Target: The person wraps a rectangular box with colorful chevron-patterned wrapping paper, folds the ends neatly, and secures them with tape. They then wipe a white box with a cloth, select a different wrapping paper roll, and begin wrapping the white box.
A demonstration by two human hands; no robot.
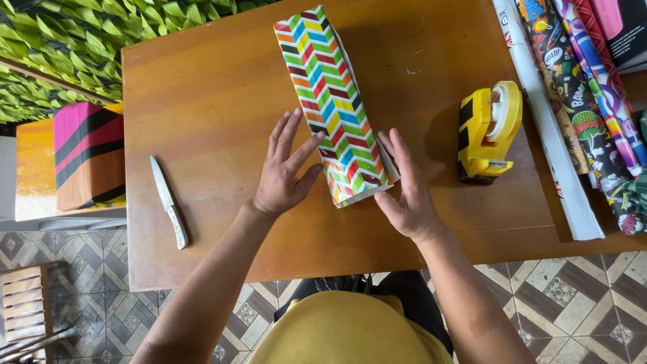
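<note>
Both hands open, flat: L hand (286,172) and R hand (404,189) press sides of chevron-wrapped box (330,101); tape dispenser (486,131) right of R hand, knife (168,202) left of L.

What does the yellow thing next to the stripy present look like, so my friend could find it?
Start at the brown wooden table. Look to the right of the long box wrapped in zigzag paper that the left hand and right hand touch. There stands the tape dispenser: chunky, bright yellow with black stripes and a pale roll on top, unlike the flat rolls of patterned paper beside it.
</note>
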